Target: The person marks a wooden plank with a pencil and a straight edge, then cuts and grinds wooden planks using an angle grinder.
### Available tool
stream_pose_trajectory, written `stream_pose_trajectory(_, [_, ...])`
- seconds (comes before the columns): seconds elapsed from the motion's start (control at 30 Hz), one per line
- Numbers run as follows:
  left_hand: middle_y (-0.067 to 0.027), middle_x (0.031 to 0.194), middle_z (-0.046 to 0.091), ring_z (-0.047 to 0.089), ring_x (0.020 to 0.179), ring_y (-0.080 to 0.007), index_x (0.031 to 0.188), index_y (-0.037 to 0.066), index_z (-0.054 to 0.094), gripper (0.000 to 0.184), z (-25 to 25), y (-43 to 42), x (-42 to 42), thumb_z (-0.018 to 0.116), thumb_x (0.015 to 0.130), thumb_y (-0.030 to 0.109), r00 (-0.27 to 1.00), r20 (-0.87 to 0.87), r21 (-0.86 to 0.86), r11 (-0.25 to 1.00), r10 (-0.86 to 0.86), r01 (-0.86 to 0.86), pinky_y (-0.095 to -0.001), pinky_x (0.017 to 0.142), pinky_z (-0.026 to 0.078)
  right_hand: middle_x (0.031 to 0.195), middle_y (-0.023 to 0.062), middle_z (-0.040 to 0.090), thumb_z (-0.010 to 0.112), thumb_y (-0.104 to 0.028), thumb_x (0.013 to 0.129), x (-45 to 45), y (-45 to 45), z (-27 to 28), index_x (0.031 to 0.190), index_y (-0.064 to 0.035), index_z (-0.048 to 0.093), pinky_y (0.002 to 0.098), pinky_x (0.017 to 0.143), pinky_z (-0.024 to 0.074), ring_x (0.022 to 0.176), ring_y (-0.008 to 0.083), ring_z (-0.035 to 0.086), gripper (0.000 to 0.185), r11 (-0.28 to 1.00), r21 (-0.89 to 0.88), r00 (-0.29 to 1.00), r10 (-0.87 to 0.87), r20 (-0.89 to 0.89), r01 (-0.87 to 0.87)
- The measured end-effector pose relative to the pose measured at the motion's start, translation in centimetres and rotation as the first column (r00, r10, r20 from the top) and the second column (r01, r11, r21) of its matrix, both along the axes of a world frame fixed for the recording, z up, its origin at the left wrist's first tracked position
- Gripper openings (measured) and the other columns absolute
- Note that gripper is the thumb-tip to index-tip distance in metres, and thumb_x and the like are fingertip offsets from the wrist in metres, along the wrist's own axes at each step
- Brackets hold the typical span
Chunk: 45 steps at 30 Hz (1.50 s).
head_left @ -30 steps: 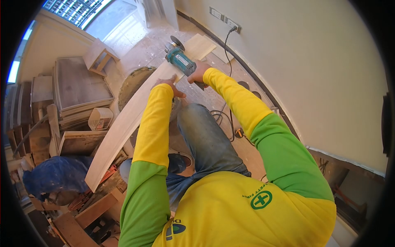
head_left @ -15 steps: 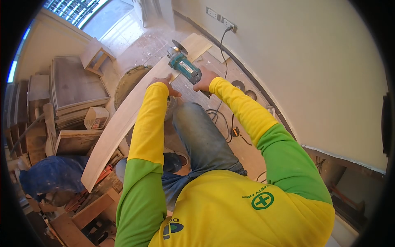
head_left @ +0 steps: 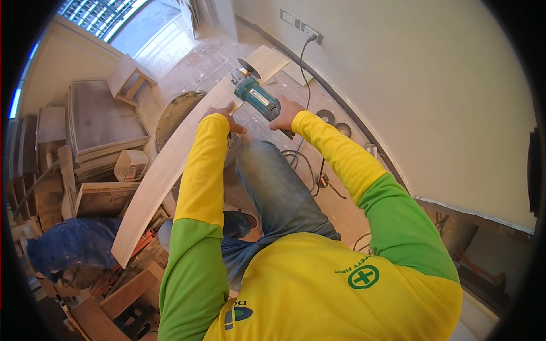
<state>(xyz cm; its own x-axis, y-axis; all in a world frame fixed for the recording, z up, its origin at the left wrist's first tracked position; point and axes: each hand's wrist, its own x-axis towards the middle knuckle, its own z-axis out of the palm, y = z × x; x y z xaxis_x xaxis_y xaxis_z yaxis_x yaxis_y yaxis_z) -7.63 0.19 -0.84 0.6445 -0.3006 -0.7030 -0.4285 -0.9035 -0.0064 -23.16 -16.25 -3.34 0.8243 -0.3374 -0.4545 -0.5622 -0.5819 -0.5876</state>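
Right hand [head_left: 287, 111]: fingers closed round the rear body of the teal grinder [head_left: 259, 98]. Left hand [head_left: 223, 118]: fingers partly spread over the near edge of the long board [head_left: 170, 153], thumb angled out; whether it clamps from below, I cannot tell. Grinder's head is over the board beyond my left fingers, disc [head_left: 249, 69] tipped up; contact and spin unclear.

Step, as I judge it: working the board with the grinder, left hand steadying. Next move calls for a firm board and left fingers clear of the disc.

Pose: both arms reaching forward, left nearly straight, right slanting inward. Board lies left of my knee [head_left: 263, 165], running past the round tub [head_left: 165, 122].
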Motion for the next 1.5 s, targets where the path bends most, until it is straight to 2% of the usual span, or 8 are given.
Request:
stream_pose_trajectory(0.47, [-0.0204, 0.166, 0.019, 0.023, 0.153, -0.0347, 0.16, 0.034, 0.024, 0.12, -0.1, 0.1, 0.3, 0.09, 0.063, 0.056, 1.0, 0.007, 0.022, 0.999, -0.026, 0.026, -0.0452, 0.122, 0.026, 0.11, 0.026, 0.068, 0.081, -0.034, 0.062, -1.4, -0.2, -0.2, 0.135, -0.0022, 0.046, 0.0403, 0.09, 0.055, 0.099, 0.0383, 0.068, 0.087, 1.0, 0.006, 1.0, 0.009, 0.017, -0.009])
stream_pose_trajectory(0.53, [-0.0207, 0.165, 0.02, 0.023, 0.153, -0.0342, 0.16, 0.033, 0.024, 0.119, 0.2, 0.1, 0.0, 0.09, 0.063, 0.057, 1.0, 0.007, 0.021, 0.999, -0.03, 0.029, -0.0453, 0.122, 0.026, 0.109, 0.0252, 0.068, 0.081, -0.033, 0.063, -1.0, -0.3, 0.3, 0.134, -0.0023, 0.046, 0.0409, 0.081, 0.0586, 0.092, 0.0369, 0.07, 0.085, 0.997, 0.078, 1.0, -0.019, -0.023, 0.021])
stream_pose_trajectory(0.63, [-0.0211, 0.164, 0.024, 0.02, 0.154, -0.033, 0.16, 0.033, 0.024, 0.12, 0.0, 0.2, 0.0, 0.089, 0.063, 0.058, 0.998, 0.007, 0.015, 0.998, -0.06, 0.06, -0.0453, 0.122, 0.026, 0.107, 0.0239, 0.068, 0.081, -0.031, 0.064, 0.3, -0.1, 0.6, 0.134, -0.0032, 0.047, 0.0403, 0.07, 0.0607, 0.084, 0.0345, 0.071, 0.083, 0.998, 0.057, 1.0, -0.02, -0.007, 0.02])
stream_pose_trajectory(1.0, [-0.022, 0.165, 0.021, 0.021, 0.154, -0.0323, 0.161, 0.032, 0.024, 0.12, 0.3, -0.1, -0.1, 0.089, 0.063, 0.058, 0.999, 0.006, 0.028, 0.998, -0.052, 0.051, -0.0426, 0.122, 0.026, 0.109, 0.0214, 0.068, 0.083, -0.027, 0.063, 5.7, -0.1, 1.7, 0.13, -0.0034, 0.05, 0.0415, 0.062, 0.0626, 0.084, 0.0317, 0.071, 0.078, 0.983, 0.184, 0.999, -0.015, -0.034, 0.021])
stream_pose_trajectory(1.07, [-0.0221, 0.165, 0.022, 0.021, 0.154, -0.0325, 0.161, 0.032, 0.023, 0.12, 0.3, 0.0, -0.1, 0.089, 0.064, 0.058, 0.999, 0.001, 0.029, 0.998, -0.047, 0.047, -0.0427, 0.122, 0.026, 0.097, 0.0221, 0.07, 0.084, -0.026, 0.062, 6.2, -0.1, 2.1, 0.121, -0.0012, 0.058, 0.0401, 0.06, 0.0604, 0.074, 0.0307, 0.072, 0.069, 0.984, 0.164, 0.997, -0.067, -0.039, 0.073])
stream_pose_trajectory(1.17, [-0.0219, 0.165, 0.022, 0.021, 0.154, -0.0329, 0.161, 0.032, 0.023, 0.12, -0.1, 0.1, 0.1, 0.089, 0.064, 0.059, 0.999, -0.004, 0.031, 0.998, -0.054, 0.054, -0.0429, 0.122, 0.026, 0.095, 0.0214, 0.07, 0.084, -0.025, 0.062, 7.0, -0.7, 2.3, 0.124, -0.0022, 0.056, 0.0389, 0.057, 0.0598, 0.071, 0.0296, 0.071, 0.071, 0.973, 0.216, 0.994, -0.062, -0.096, 0.081])
stream_pose_trajectory(1.27, [-0.0221, 0.165, 0.021, 0.02, 0.154, -0.0332, 0.161, 0.032, 0.022, 0.121, 0.1, -0.2, 0.2, 0.088, 0.063, 0.059, 0.998, -0.006, 0.034, 0.997, -0.067, 0.067, -0.0433, 0.121, 0.026, 0.106, 0.0208, 0.067, 0.082, -0.027, 0.062, 6.4, -0.6, 1.7, 0.128, -0.0032, 0.051, 0.0421, 0.058, 0.0621, 0.082, 0.031, 0.071, 0.077, 0.971, 0.227, 0.997, -0.058, -0.057, 0.069])
stream_pose_trajectory(1.5, [-0.023, 0.165, 0.018, 0.022, 0.153, -0.035, 0.16, 0.035, 0.022, 0.121, -0.8, 0.2, 0.5, 0.089, 0.062, 0.059, 0.998, 0.013, 0.031, 0.998, -0.064, 0.063, -0.0445, 0.121, 0.028, 0.104, 0.0228, 0.07, 0.083, -0.027, 0.065, 1.7, -0.3, 1.5, 0.132, -0.004, 0.048, 0.0413, 0.063, 0.0614, 0.078, 0.0332, 0.073, 0.08, 0.986, 0.156, 0.998, -0.045, -0.044, 0.052])
